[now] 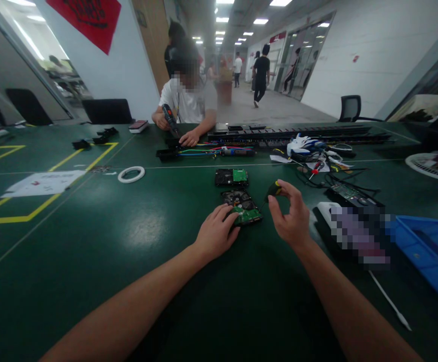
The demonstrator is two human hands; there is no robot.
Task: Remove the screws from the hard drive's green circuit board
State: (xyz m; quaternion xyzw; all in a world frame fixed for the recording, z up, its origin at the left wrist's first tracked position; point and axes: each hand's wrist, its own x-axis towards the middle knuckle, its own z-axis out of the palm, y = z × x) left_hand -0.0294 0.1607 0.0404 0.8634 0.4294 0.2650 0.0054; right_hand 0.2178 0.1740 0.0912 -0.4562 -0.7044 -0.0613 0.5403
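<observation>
A hard drive (241,203) lies on the green table in front of me, its green circuit board facing up along the near edge. My left hand (219,229) grips its left side, fingers curled over the board's edge. In the fingers of my right hand (291,211) is a screwdriver (273,190) with a black and yellow handle, held at a slant. Its thin shaft points down to the drive's right side; whether the tip touches a screw I cannot tell. Just beyond lies a second hard drive (226,177) with a green board.
Across the table (90,261) a person (188,105) holds a power drill (169,119) over black parts and coloured wires. To my right are a blue tray (430,251), a white cable (390,299) and tangled cables with gloves (303,146). A white ring (131,174) lies left.
</observation>
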